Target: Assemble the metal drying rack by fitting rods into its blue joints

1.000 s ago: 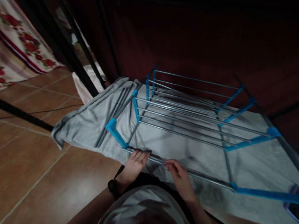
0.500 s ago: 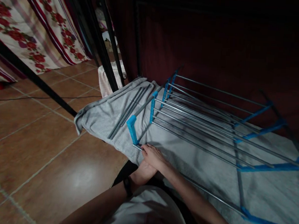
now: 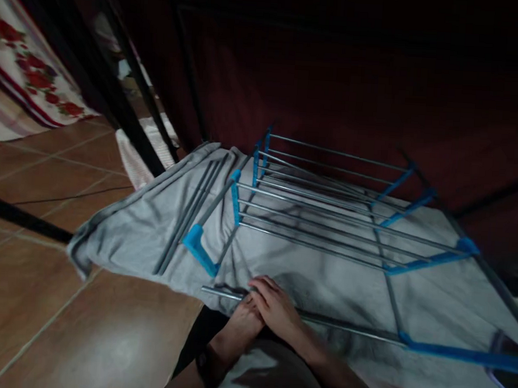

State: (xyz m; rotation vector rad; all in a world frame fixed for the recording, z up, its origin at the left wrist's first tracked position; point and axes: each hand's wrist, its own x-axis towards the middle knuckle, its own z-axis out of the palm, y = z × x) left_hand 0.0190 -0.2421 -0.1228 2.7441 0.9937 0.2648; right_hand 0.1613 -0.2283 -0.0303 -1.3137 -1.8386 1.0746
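A long metal rod [image 3: 347, 325] lies across in front of me, its left end bare and its right end in a blue plastic arm [image 3: 460, 354] of the clothes drying rack [image 3: 310, 222]. My left hand [image 3: 246, 317], with a dark band at the wrist, is closed around the rod near its bare end. My right hand [image 3: 277, 307] rests right beside it, overlapping its fingers, and is curled over the same rod. Left of my hands, a blue corner bracket [image 3: 200, 250] of the rack stands apart from the rod's end. Some fingers are hidden.
The rack stands on a grey blanket [image 3: 125, 232]. Several loose grey tubes [image 3: 190, 216] lie on the blanket at the left. A black bar [image 3: 24, 218] and dark posts stand beside the tiled floor [image 3: 79, 329]. A dark red wall [image 3: 336, 76] is behind.
The rod's bare end has moved away from the blue corner bracket, towards me. My hands have moved with it. The view has swung to the right.
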